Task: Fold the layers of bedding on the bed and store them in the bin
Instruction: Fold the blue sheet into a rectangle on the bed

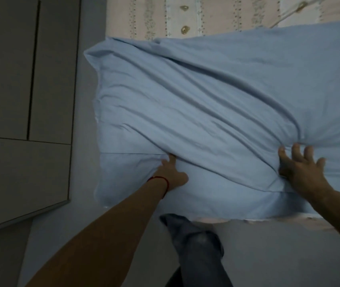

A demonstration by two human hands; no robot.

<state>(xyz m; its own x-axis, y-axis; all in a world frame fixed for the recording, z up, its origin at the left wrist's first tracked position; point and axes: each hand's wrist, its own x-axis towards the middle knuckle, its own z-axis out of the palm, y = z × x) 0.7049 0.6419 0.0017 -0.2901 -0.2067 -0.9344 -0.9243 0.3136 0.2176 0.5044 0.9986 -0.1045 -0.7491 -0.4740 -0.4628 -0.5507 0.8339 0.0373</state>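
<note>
A light blue sheet point(216, 104) lies folded over and wrinkled across the near end of the bed, over a pink patterned cover point(185, 15). My left hand point(172, 172) reaches under a folded flap of the blue sheet near its lower left; the fingertips are hidden under the cloth. My right hand point(301, 168) lies on the sheet at the right with fingers spread and straight, pressing the cloth down where the creases gather. No bin is in view.
A grey cabinet point(26, 100) with door seams stands close on the left of the bed. My leg in dark jeans point(198, 251) stands on the grey floor point(289, 255) at the bed's near edge.
</note>
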